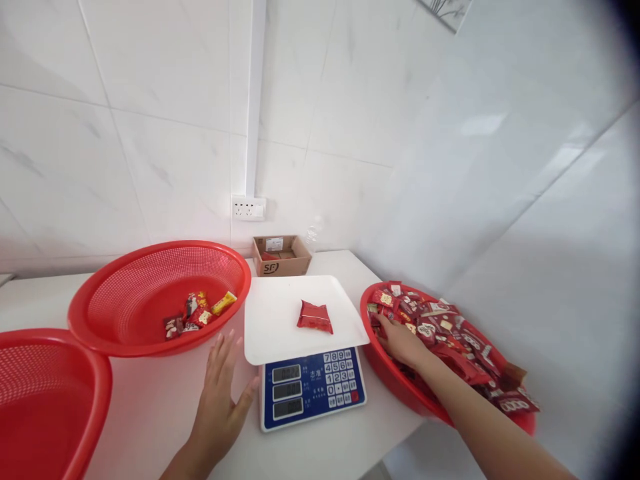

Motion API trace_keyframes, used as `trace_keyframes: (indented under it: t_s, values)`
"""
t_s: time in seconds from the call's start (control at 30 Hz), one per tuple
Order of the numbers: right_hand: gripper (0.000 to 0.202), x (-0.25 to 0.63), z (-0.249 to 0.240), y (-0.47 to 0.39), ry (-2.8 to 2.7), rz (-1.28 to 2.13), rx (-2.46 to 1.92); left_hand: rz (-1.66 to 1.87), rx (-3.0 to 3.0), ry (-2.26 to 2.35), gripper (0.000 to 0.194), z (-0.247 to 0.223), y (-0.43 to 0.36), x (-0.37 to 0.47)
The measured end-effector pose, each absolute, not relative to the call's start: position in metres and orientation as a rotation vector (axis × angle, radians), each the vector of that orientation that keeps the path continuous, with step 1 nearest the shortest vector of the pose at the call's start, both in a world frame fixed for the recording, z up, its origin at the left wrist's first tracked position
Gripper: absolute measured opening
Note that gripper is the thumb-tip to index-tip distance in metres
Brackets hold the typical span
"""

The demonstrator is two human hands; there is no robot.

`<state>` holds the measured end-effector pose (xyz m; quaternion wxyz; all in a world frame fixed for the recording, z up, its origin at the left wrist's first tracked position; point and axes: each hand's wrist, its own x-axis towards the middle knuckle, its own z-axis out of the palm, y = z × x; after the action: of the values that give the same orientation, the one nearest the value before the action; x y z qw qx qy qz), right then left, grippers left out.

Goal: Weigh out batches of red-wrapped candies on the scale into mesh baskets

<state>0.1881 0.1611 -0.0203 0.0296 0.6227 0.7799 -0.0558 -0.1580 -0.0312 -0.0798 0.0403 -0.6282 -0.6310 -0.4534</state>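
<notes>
My left hand (220,393) is over the table, left of the scale, with its fingers spread and nothing in them. My right hand (403,342) reaches into the near-left side of a red basket (380,365) heaped with small wrapped snack packets (445,325). Its fingers are bent down among the packets; the fingertips are hidden, so what they grip cannot be made out. Between my hands stands a digital scale (314,387) with a blue keypad panel and a white weighing tray (273,320). One red sealed packet (315,316) lies on the tray.
At the left, a red perforated basket (125,273) holds several small packets (200,311). Another red basket (55,400) is partly cut off at the frame's left edge. Behind the scale is an open cardboard box (285,267). A wall socket (249,208) sits above the table.
</notes>
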Motion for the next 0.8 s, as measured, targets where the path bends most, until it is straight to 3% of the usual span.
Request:
trace_keyframes:
  t_s: [0.27, 0.57, 0.8]
  values:
    - [0.043, 0.199, -0.011, 0.163, 2.436, -0.218, 2.103, -1.398, -1.923, -1.929, 0.060, -0.080, -0.030, -0.157]
    - [0.027, 0.234, -0.009, 0.180, 2.669, -0.637, 2.468, -1.396, -1.915, -1.956, 0.056, -0.083, -0.029, -0.159]
    - [0.026, 0.227, 0.027, 0.175, 2.767, -0.939, 2.678, -1.416, -1.944, -1.970, 0.053, -0.085, -0.029, -0.159]
